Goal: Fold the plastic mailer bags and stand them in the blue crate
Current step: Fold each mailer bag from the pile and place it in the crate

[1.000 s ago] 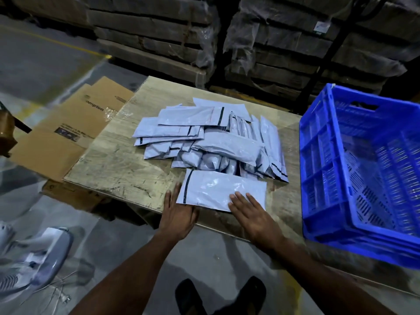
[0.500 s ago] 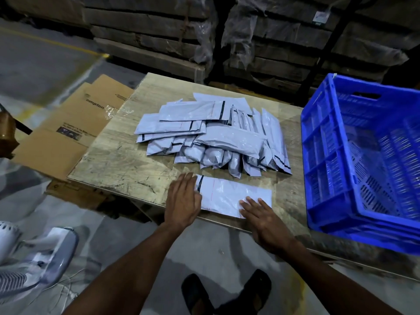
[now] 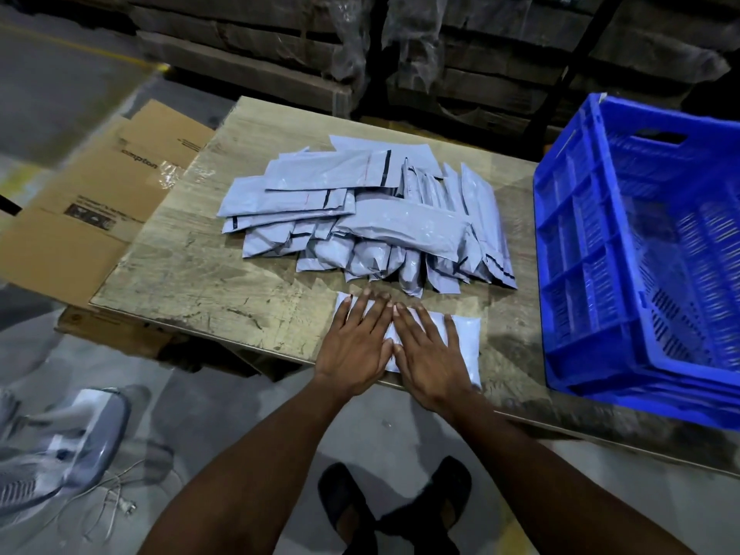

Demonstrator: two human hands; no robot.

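A white mailer bag (image 3: 466,342) lies flat at the near edge of the wooden table (image 3: 208,274). My left hand (image 3: 354,342) and my right hand (image 3: 430,352) press on it side by side, fingers straight and spread, covering most of it. Behind them sits a pile of grey mailer bags (image 3: 376,222), several folded or rolled. The blue crate (image 3: 592,250) stands at the table's right end, and the part of its inside that shows holds no bags.
Flattened cardboard boxes (image 3: 108,194) lie left of the table. A white fan (image 3: 60,446) with its cord lies on the floor at the lower left. Wrapped pallets of stacked boards (image 3: 480,54) fill the background. My feet (image 3: 392,506) stand below the table edge.
My left hand slid right over the white bag's left end, which now lies folded in, and the bag looks shorter. My right hand moved up onto the bag beside it.
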